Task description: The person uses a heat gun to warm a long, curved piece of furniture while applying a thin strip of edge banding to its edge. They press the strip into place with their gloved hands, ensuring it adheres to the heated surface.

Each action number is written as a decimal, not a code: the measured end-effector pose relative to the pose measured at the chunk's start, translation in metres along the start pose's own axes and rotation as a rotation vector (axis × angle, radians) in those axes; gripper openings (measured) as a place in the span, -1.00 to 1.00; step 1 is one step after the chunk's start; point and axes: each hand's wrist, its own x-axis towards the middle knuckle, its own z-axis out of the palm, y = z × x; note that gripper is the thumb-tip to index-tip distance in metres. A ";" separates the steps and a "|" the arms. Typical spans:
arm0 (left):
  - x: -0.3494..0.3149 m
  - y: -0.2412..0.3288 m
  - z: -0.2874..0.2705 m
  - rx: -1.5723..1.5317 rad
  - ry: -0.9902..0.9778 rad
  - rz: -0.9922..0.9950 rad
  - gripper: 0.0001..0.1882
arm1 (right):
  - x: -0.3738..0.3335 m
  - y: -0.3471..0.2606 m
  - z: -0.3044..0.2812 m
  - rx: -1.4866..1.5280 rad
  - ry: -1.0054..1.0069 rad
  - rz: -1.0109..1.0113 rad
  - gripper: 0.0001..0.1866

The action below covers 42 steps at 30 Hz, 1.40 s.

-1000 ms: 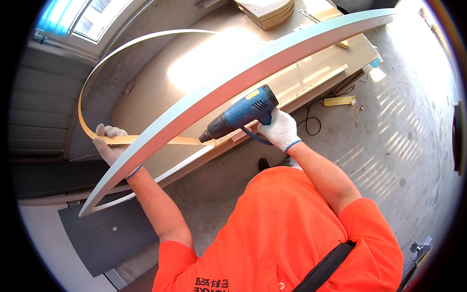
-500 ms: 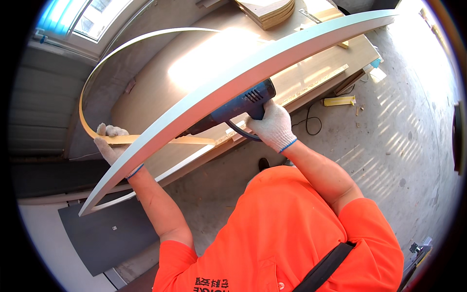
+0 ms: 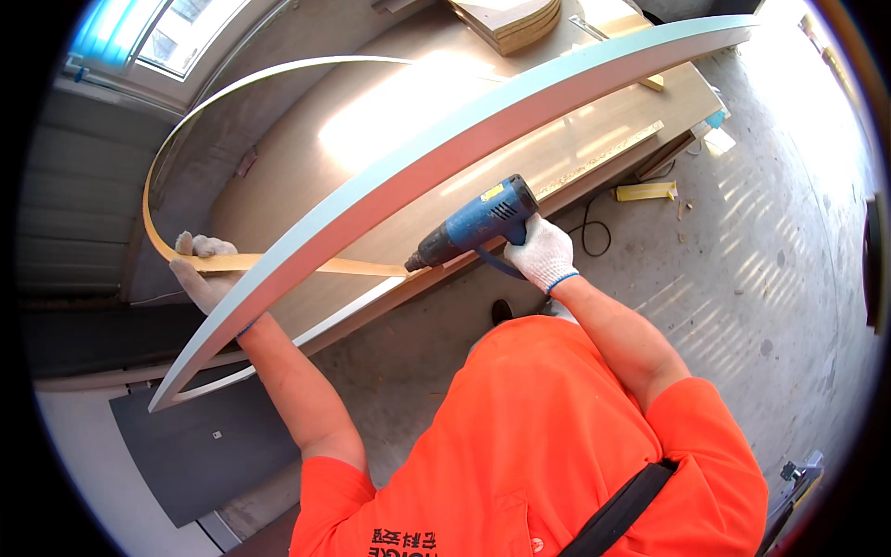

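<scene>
My left hand (image 3: pixel 212 286), in a pale knitted glove, grips a thin flexible edging strip (image 3: pixel 348 266), thumb and fingers on either side of it. From there the strip loops up and back in a wide bend; its other stretch runs right toward the table's front edge. In my right hand (image 3: pixel 541 252), also gloved, is a blue heat gun (image 3: pixel 478 223) held by its handle. Its dark nozzle points left and down, close to the strip's right end; whether they touch I cannot tell. A long curved white piece (image 3: pixel 399 176) with a pinkish-looking side arches across, hiding part of the strip.
Beneath lies a wooden worktable (image 3: pixel 288 186) in bright sunlight. Curved boards (image 3: pixel 509 26) are stacked at its far side. A dark cable (image 3: pixel 599 237) and a yellow offcut (image 3: pixel 647 191) lie on the concrete floor at right. A grey panel (image 3: pixel 209 446) is at lower left.
The heat gun has moved right and slightly toward me, out from behind the curved white piece, its nozzle now near the strip's right end. My left hand has shifted slightly left with the strip.
</scene>
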 end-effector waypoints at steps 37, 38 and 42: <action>0.004 -0.001 0.007 0.012 0.034 -0.003 -0.48 | -0.006 -0.059 -0.030 0.183 0.043 -0.080 -0.48; 0.004 -0.001 0.007 0.015 0.033 0.000 -0.47 | -0.007 -0.060 -0.031 0.189 0.040 -0.079 -0.48; 0.003 0.000 0.010 0.024 0.045 0.010 -0.46 | -0.005 -0.052 -0.032 0.107 0.060 -0.110 -0.52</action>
